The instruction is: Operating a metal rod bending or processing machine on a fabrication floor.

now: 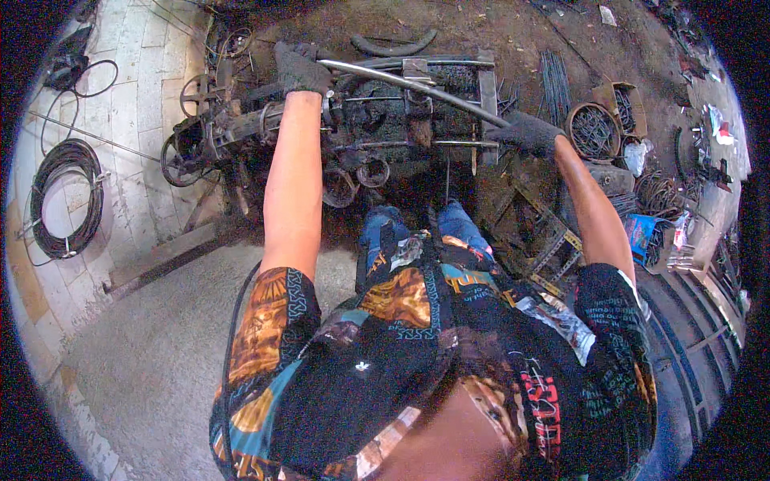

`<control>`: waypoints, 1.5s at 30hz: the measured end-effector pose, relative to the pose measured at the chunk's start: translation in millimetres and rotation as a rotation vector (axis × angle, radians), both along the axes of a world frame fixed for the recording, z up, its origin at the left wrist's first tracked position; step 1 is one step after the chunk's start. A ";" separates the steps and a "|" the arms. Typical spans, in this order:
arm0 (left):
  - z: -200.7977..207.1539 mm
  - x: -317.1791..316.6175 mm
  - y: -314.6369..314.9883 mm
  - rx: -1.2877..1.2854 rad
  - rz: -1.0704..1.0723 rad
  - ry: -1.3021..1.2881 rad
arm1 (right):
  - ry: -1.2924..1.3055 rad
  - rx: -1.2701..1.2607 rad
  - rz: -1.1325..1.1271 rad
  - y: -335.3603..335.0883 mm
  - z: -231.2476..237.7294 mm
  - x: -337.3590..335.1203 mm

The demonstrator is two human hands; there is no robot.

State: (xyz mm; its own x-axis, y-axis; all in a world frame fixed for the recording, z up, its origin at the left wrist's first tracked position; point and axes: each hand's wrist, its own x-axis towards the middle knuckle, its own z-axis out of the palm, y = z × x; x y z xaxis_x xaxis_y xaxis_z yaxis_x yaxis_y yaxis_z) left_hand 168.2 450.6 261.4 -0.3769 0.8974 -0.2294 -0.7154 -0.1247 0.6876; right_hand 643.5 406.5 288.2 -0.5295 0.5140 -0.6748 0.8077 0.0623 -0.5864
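Note:
Both my hands wear dark knitted gloves and are stretched out over a greasy metal machine [419, 120]. A long bare metal rod [413, 86] slants between them above the machine, higher at its left end. My left hand [303, 70] is closed at the rod's left end, beside the machine's dark head. Around the right end of the rod, my right hand [525, 134] is closed, just past the machine's right end plate [488, 88]. The finer finger positions are hard to make out in the dark gloves.
A black cable coil [66, 199] hangs on the pale tiled surface at left. Handwheels [178, 160] jut from the machine's left side. At right stand a round basket of metal pieces [593, 131], a cardboard box [626, 108] and a bundle of thin rods [554, 86].

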 end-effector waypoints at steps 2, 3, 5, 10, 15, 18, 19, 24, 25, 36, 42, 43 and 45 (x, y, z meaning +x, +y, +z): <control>-2.0 -6.4 2.1 -0.071 0.058 0.012 | 0.068 -0.030 -0.006 -9.6 3.4 -6.0; -3.9 -9.4 2.5 -0.183 0.150 -0.011 | 0.101 0.009 -0.019 -14.9 5.8 -8.8; -5.0 -18.7 3.9 -0.379 0.113 -0.040 | 0.003 0.132 -0.044 -24.9 13.0 -11.4; -9.2 -7.3 17.1 -0.487 0.317 0.110 | -0.047 -0.053 -0.185 -27.0 33.1 -18.9; 14.4 4.1 7.9 -0.526 0.229 0.065 | 0.142 0.152 -0.232 -34.2 29.3 -14.2; 28.5 14.7 0.3 -0.524 0.286 0.016 | 0.238 0.138 -0.378 -45.4 2.5 -4.7; 31.8 17.0 -4.5 -0.359 0.200 -0.107 | 0.269 0.245 -0.480 -48.3 -10.8 0.0; 28.3 28.2 -24.9 -0.003 0.019 -0.414 | 0.062 0.724 -0.518 -53.2 -81.1 28.6; 25.4 29.1 -24.3 0.124 -0.119 -0.374 | 0.036 0.790 -0.529 -48.3 -91.9 32.8; 48.5 106.4 -205.0 -0.206 0.071 -0.181 | 0.077 0.875 -0.810 171.6 -122.2 -45.6; 49.1 164.9 -255.5 -0.522 -0.049 0.491 | 0.347 0.442 -0.891 265.8 -83.7 -235.9; 46.0 153.3 -255.8 -0.568 -0.050 0.620 | 0.344 0.635 -0.692 243.9 -78.5 -266.7; 31.2 101.2 -247.4 -0.493 0.074 1.392 | 0.515 0.995 -0.433 171.1 -66.4 -309.8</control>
